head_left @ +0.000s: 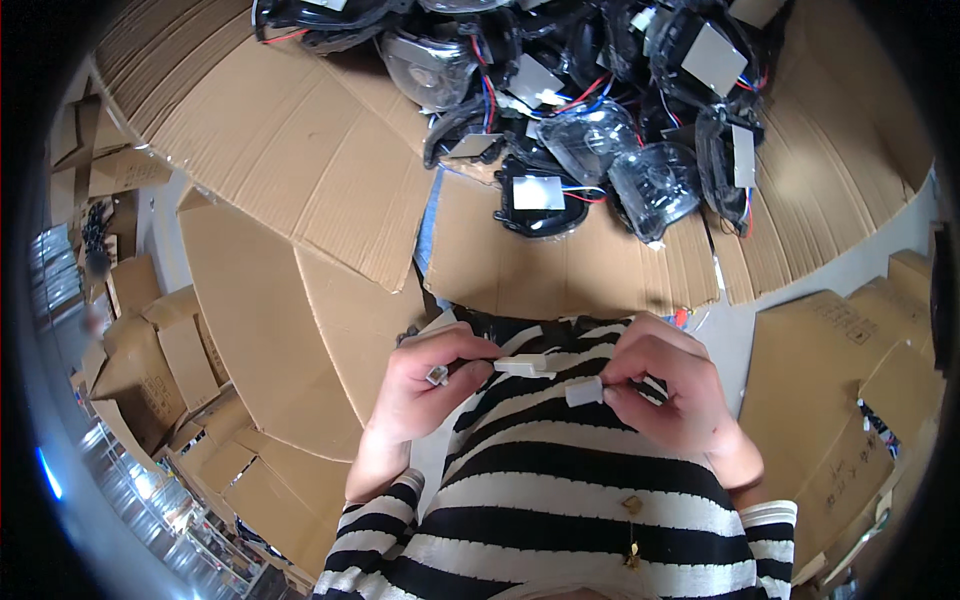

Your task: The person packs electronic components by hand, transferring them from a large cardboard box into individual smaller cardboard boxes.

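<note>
My left hand [425, 385] is closed in front of my striped top, pinching a small flat white plastic connector [522, 366] between thumb and forefinger. Out of the same fist pokes a second small light-coloured connector end [437, 376]. My right hand [668, 385], also closed, grips a short white plastic connector [584, 390] by its end. The two white pieces point toward each other with a small gap between them. Any wires behind them are hard to make out against the stripes.
Several black-framed clear lamp units [655, 190] with red, blue and white wires lie heaped on a cardboard sheet [560, 265] ahead of me. Open cardboard boxes [255, 300] stand on the left, and another carton [840, 370] on the right.
</note>
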Demonstrator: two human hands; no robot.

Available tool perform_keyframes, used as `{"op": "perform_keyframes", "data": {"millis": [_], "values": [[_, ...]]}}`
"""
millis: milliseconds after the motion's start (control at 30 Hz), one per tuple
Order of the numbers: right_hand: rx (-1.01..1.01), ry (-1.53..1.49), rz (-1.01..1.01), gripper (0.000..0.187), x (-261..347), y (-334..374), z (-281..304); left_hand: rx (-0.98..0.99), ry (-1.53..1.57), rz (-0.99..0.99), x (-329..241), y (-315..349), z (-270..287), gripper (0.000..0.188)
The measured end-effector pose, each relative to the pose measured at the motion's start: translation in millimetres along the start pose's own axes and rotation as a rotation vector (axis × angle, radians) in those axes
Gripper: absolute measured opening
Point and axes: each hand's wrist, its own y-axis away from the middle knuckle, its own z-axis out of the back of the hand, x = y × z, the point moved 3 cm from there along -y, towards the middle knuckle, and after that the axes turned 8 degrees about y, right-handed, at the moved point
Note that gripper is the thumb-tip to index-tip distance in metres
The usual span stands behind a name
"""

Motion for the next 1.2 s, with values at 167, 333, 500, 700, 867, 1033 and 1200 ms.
{"op": "perform_keyframes", "data": {"millis": [167, 333, 500, 700, 867, 1033, 1200], "values": [[-0.022, 0.044, 0.006, 0.013, -2.5, -5.2, 4.1, 0.077, -0.017, -0.021, 6.6, -5.3, -7.0, 0.011], [-0.032, 0.099, 0.029, 0.014, -5.3, -5.9, 8.7, 0.159, -0.027, 0.038, 0.9, -14.8, -6.9, 0.007], [-0.107, 0.207, 0.116, 0.016, -2.8, -6.0, 8.5, 0.205, -0.035, 0.044, -2.6, -20.0, -6.8, 0.005], [0.029, 0.179, 0.118, 0.016, -4.2, -9.4, 14.5, 0.302, 0.116, 0.08, -1.6, -32.0, -4.8, 0.006], [0.025, 0.161, 0.099, 0.015, -5.4, -8.4, 15.2, 0.377, 0.144, 0.145, 1.9, -33.6, -6.6, 0.006], [0.039, 0.158, 0.079, 0.014, -7.0, -9.1, 17.7, 0.431, 0.205, 0.168, 3.4, -39.9, -4.9, 0.007], [0.017, 0.148, 0.106, 0.014, -10.1, -8.4, 14.1, 0.442, 0.133, 0.197, -1.2, -43.0, -8.0, 0.007]]}}
